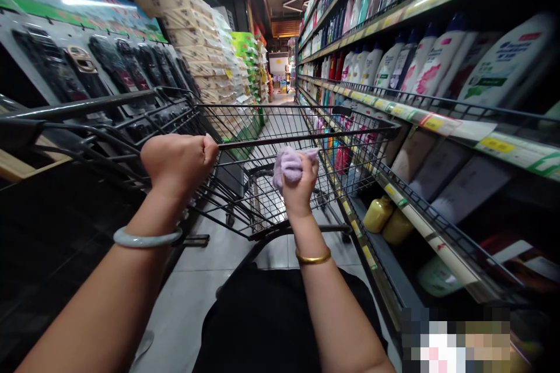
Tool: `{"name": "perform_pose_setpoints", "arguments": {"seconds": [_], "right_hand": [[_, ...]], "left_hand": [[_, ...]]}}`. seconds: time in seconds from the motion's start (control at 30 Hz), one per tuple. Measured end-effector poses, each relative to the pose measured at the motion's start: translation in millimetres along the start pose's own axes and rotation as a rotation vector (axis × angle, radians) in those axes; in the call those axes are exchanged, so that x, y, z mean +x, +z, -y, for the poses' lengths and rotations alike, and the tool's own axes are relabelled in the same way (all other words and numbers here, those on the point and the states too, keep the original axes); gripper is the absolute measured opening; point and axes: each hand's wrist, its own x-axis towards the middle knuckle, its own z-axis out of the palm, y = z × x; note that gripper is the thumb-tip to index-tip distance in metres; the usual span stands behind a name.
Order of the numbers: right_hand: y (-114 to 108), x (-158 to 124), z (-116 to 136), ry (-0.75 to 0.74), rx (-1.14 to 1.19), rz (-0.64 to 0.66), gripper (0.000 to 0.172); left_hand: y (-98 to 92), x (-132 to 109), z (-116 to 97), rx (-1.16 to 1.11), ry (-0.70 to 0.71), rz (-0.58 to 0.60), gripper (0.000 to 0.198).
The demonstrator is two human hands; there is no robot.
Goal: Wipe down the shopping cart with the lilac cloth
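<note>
A black wire shopping cart (262,141) stands right in front of me. My left hand (178,160), above a pale bangle, is closed in a fist around the left part of the cart's near top bar. In my right hand (306,180), fingers closed, is a bunched lilac cloth (289,166). That hand is just below the same bar, near its middle; whether the cloth touches the cart I cannot tell. Through the mesh the grey floor and cart wheels show.
Shelves (459,128) of shampoo bottles (441,58) run close along the right. To the left hang packaged belts (118,64), with stacked packs (188,35) beyond. Dark metal bars (87,108) lie left of the cart. The tiled aisle floor (280,113) continues ahead.
</note>
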Motion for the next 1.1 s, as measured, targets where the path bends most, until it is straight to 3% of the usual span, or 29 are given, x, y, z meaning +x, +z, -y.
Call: {"name": "perform_pose_setpoints", "arguments": {"seconds": [0.1,0.23,0.3,0.5,0.63,0.77,0.97,1.1], "right_hand": [[2,-7,12,0.058,-0.041,-0.09,0.038],[20,-34,44,-0.075,-0.145,0.276,0.028],[22,-38,49,-0.116,-0.186,0.373,0.024],[0,-12,34,-0.043,-0.237,0.137,0.034],[8,-28,39,-0.099,-0.297,0.294,0.048],[17,-44,41,-0.147,-0.359,0.408,0.043],[-1,-20,31,-0.037,-0.34,0.269,0.031],[7,-34,36,-0.064,-0.385,0.372,0.044]], "left_hand": [[4.8,1,1,-0.005,-0.013,-0.007,0.073],[7.0,1,3,-0.019,-0.006,-0.017,0.074],[6.2,1,4,-0.015,-0.001,-0.011,0.074],[4.2,1,5,-0.005,-0.01,0.018,0.074],[5.6,1,3,-0.002,-0.032,0.026,0.075],[6.7,2,2,-0.024,-0.026,0.031,0.074],[9.5,3,6,-0.026,-0.031,0.003,0.074],[11.9,3,8,-0.056,-0.024,-0.023,0.073]]}}
